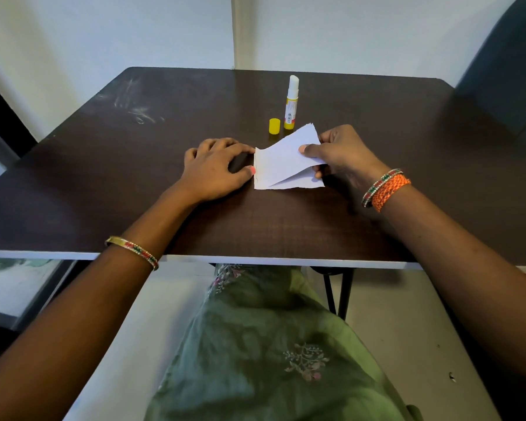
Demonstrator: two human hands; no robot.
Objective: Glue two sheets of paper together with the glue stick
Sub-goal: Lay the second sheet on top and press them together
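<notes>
One camera, worn on the head

It looks forward and down from the person's head – close over the dark table (286, 232), which fills the middle, with both arms reaching in from the bottom and a wall behind.

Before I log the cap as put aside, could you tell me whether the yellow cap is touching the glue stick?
Apart. The head view shows a strip of dark table between the yellow cap and the upright glue stick.

A dark brown wood-grain table with a white front edge (73, 189) stands against pale white walls (104, 34), over a light floor (407, 329), beside a dark upholstered chair (507, 62).
</notes>
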